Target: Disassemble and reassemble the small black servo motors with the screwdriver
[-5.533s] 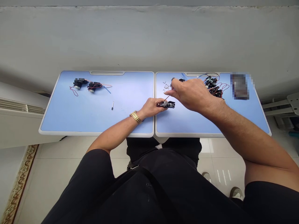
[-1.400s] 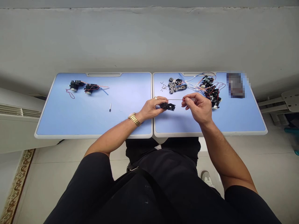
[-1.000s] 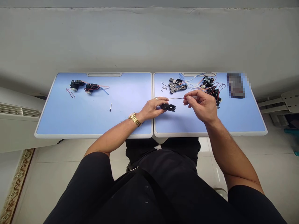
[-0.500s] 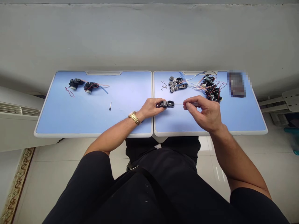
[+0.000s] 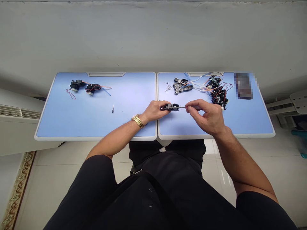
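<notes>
My left hand (image 5: 154, 111) is closed around a small black mechanical assembly (image 5: 175, 107) with some shiny parts, held just right of the seam between two tables. A screwdriver (image 5: 182, 107) is pinched between the thumb and fingers of my right hand (image 5: 206, 115). Its thin metal shaft points left and reaches over or into the assembly; whether the tip touches a screw cannot be made out. Most of the screwdriver's handle is hidden by my fingers. Behind the assembly lie a scatter of tiny screws (image 5: 168, 87) and a cluster of round silver-and-black parts (image 5: 178, 86).
Black wired assemblies (image 5: 219, 94) with red, orange and blue wires lie beyond my right hand. A pixelated dark object (image 5: 243, 85) is at the far right. On the left table (image 5: 72, 124) are two more wired assemblies (image 5: 76, 85) and a small metal rod with a dark end (image 5: 113, 108).
My right hand has shifted slightly left with the screwdriver, bringing its fingers closer to the assembly. My left hand stays in place.
</notes>
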{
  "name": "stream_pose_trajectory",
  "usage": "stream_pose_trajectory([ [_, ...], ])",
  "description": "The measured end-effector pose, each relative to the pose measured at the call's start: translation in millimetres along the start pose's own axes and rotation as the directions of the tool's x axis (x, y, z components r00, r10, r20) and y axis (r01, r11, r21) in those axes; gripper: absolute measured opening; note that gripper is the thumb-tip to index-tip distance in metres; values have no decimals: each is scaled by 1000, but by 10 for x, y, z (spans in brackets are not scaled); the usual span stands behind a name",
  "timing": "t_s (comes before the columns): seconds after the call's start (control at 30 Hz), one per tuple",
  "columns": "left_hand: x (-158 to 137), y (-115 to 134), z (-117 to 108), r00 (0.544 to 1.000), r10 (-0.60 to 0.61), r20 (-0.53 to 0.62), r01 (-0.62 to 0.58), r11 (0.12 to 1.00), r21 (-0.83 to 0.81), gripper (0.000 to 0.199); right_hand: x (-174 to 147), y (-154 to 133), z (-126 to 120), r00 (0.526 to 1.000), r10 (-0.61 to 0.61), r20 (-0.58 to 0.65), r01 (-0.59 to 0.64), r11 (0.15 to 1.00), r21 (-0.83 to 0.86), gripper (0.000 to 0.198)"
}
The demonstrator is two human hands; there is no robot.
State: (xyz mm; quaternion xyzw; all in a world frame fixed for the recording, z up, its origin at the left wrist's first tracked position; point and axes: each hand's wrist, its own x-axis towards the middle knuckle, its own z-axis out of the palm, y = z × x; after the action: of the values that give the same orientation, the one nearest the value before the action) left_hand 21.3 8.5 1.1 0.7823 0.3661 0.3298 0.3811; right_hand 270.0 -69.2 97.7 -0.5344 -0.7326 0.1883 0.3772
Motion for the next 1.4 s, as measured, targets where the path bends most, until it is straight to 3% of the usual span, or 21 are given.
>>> stream_pose_trajectory([
  [0.7,-1,59,-19,999,-38,30,38,999,19,23,-2,-82,-80,995,-93,47,99,984,-146,14],
  [1.4,-1,-1,6,999,33,36,-37,995,97,22,56,-185,-82,985,-127,115,152,957,-247,13],
])
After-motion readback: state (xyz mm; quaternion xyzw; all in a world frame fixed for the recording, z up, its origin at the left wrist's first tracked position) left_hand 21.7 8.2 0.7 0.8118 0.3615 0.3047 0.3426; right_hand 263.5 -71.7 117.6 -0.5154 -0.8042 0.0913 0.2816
